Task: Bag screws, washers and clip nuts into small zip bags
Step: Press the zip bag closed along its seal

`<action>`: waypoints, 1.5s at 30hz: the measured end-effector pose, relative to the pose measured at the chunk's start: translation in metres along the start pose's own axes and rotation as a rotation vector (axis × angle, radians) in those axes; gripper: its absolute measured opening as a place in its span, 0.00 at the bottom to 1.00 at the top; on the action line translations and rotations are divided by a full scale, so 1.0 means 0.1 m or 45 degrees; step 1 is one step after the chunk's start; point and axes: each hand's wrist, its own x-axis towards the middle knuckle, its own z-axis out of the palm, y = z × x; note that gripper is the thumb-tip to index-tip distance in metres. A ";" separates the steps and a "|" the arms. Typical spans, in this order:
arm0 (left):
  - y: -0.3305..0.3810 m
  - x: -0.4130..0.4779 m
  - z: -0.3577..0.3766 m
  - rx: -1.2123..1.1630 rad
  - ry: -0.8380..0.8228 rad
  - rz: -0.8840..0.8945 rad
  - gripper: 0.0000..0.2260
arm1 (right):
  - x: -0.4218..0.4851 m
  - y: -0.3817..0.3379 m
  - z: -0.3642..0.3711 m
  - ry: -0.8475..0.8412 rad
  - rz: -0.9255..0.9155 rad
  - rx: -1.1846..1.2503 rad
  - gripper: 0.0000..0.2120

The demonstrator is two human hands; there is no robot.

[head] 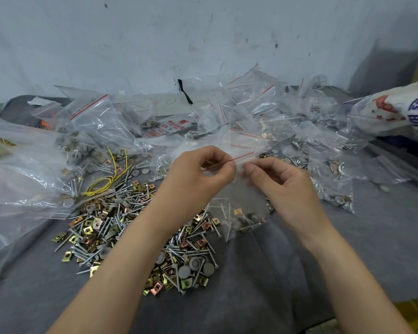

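Observation:
Both hands hold up a small clear zip bag (pixel 241 213) by its red-lined top edge. My left hand (pixel 200 172) pinches the left part of the zip strip. My right hand (pixel 278 182) pinches the strip just to the right of it. Inside the hanging bag lie several screws, a brass clip nut and grey washers at the bottom. Beneath the hands, a loose pile of screws, grey washers and yellow clip nuts (pixel 121 227) spreads over the grey cloth (pixel 299 273).
Filled small zip bags (pixel 323 145) are heaped at the back right. Large clear bags (pixel 22 165) and yellow wire (pixel 106 179) lie at the left. A white printed sack (pixel 396 109) sits at the far right, the wall behind.

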 end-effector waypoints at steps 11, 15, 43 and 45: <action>0.02 0.01 0.03 0.083 0.003 0.038 0.04 | -0.01 -0.01 -0.01 -0.038 0.006 -0.084 0.06; 0.04 0.01 0.04 0.062 0.012 0.039 0.02 | -0.01 -0.01 -0.02 -0.041 0.010 -0.079 0.04; 0.07 0.00 0.08 0.125 -0.010 0.113 0.03 | -0.03 -0.03 0.04 -0.120 0.013 -0.088 0.06; 0.06 0.01 0.08 0.105 -0.002 0.082 0.03 | -0.03 -0.03 0.03 -0.104 0.014 -0.071 0.07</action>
